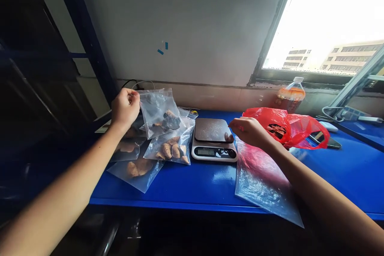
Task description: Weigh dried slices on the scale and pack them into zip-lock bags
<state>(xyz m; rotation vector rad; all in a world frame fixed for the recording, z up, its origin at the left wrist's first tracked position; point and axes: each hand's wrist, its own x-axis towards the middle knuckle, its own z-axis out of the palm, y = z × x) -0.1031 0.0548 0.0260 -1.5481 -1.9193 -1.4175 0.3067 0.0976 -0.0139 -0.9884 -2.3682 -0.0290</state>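
My left hand (124,110) pinches the top corner of a clear zip bag (159,106) holding a few dark, brownish chunks. This bag hangs over another zip bag (153,148) filled with several tan pieces. More filled bags lie beneath and to the left, among them a zip bag (142,182) close to the table's front edge. A digital kitchen scale (214,132) stands between my hands, with nothing on its steel plate. At the scale's right edge is my right hand (249,130), its fingers curled together; what they hold, if anything, is hidden.
Right of the scale, a clear plastic bag stack (264,184) overhangs the front edge of the blue table (195,188). Behind my right hand sits a red plastic bag (300,126) with reddish-brown contents. A drink bottle (292,94) and a phone (333,143) are farther right.
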